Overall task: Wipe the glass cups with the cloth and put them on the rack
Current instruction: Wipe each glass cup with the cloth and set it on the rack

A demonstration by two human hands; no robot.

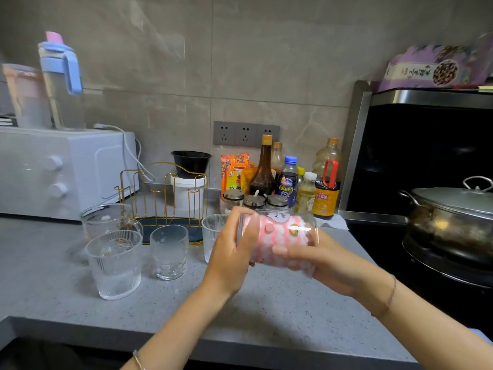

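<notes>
Now my left hand (234, 252) grips one end of the sideways glass cup (290, 225), my right hand (328, 263) clasps the other, with the pink cloth (269, 244) stuffed inside.

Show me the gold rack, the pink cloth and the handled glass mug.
gold rack (170, 222): head view, dark base tray.
pink cloth (277, 235): head view, its striped middle.
handled glass mug (106, 222): head view, its wall.

Occlusion and blur notes
Left hand (232, 252) hid part of the ribbed cup (212, 231); held glass (289, 232) was motion-blurred; pot (453, 209) was cut by the right edge.
</notes>
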